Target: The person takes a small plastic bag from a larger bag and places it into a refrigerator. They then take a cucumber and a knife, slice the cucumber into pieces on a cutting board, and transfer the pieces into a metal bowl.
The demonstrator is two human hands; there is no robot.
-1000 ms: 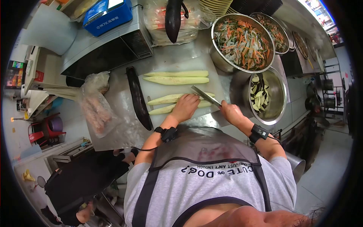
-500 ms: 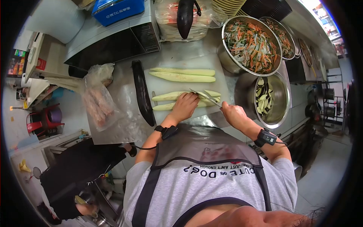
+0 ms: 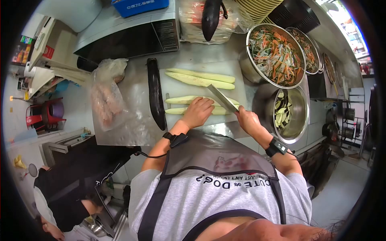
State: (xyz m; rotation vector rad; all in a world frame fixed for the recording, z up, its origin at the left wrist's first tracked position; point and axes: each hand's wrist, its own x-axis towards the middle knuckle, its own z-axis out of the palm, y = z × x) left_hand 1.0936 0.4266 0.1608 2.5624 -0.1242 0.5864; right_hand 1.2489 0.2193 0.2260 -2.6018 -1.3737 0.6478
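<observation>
Long peeled pale-green strips lie on the white cutting board: two at its far side, and more at its near side. My left hand presses on the near strips, its fingers bent and close together. The handle of a knife is in my right hand, which is closed at the board's right edge. The blade points up and left, across the near strips beside my left fingertips. A whole dark eggplant lies along the board's left edge.
At the right stand a steel pot of shredded vegetables, a second such pot and a steel bowl with cut pieces. Bagged meat lies left. A microwave stands behind. Another person is at lower left.
The knife blade has turned more upright, its tip farther from my left fingers. The camera view has shifted slightly, and the other person at lower left has changed posture.
</observation>
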